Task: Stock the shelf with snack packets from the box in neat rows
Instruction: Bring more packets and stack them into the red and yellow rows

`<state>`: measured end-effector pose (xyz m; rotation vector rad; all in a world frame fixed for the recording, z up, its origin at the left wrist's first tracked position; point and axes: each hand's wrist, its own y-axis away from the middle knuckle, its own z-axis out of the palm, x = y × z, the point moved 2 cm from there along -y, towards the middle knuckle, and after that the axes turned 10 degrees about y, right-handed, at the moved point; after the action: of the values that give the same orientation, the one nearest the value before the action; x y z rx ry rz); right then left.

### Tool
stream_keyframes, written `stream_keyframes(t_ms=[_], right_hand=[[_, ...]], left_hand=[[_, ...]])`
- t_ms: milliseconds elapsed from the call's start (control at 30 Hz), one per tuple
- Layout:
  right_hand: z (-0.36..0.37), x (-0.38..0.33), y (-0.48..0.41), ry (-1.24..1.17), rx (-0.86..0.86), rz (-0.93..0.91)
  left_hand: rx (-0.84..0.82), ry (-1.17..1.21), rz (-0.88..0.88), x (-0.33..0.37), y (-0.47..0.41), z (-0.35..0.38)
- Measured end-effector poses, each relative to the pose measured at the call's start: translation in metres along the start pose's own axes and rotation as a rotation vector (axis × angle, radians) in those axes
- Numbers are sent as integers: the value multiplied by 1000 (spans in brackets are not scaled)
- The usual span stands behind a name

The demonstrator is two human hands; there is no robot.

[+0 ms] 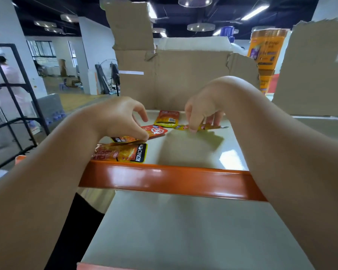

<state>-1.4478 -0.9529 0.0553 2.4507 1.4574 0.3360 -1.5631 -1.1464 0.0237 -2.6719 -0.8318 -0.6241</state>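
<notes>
Glossy orange-red snack packets (167,118) with black KONCHEW bands lie on the grey shelf (193,152) before the box (183,78). The front packet (121,152) runs left-right, band rightward. The left grip (121,117) pinches a second packet (125,139); the right grip (203,108) pinches a third packet (211,126), edge-on.

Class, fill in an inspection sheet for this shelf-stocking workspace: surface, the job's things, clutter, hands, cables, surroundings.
Surface: pale shelf board with an orange front rail.
Job's things: five snack packets in view, not yet in a neat row: front packet, red packet, back packet, plus one in each hand; open cardboard box stands behind them.
Clutter: nothing seen.
Hands: left hand pinches the orange packet; right hand pinches the yellow packet.
Cables: nothing seen.
Surroundings: black rack at left; stacked orange cups at right; a person far left.
</notes>
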Motion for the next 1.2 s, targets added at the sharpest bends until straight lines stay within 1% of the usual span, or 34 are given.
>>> stream_keyframes(t_ms=[33, 100, 167, 300, 400, 533, 700, 767, 933, 1000, 1067, 1200], right_hand=[[-1, 6, 4, -37, 21, -12], [-3, 16, 19, -101, 114, -42], [-3, 33, 37, -163, 253, -66], [9, 78, 85, -134, 506, -15], [28, 125, 122, -268, 661, 41], [55, 186, 174, -383, 830, 120], [97, 278, 274, -413, 901, 243], [120, 317, 319, -444, 934, 299], [185, 407, 414, -456, 931, 478], [213, 440, 450, -459, 944, 556], [240, 468, 481, -468, 948, 631], [284, 511, 518, -510, 982, 722]], left_hand=[[-7, 29, 4, 0, 1, -2], [1, 106, 33, 3, 4, -6], [49, 172, 93, 12, 6, -10], [140, 278, 176, 52, 5, -1], [182, 303, 280, 111, 1, 25], [235, 378, 400, 190, 2, 71], [221, 432, 530, 308, 18, 140], [188, 428, 582, 359, 28, 173], [113, 487, 678, 477, 56, 251], [108, 510, 728, 522, 68, 283], [101, 515, 791, 561, 80, 314], [25, 503, 875, 616, 94, 371]])
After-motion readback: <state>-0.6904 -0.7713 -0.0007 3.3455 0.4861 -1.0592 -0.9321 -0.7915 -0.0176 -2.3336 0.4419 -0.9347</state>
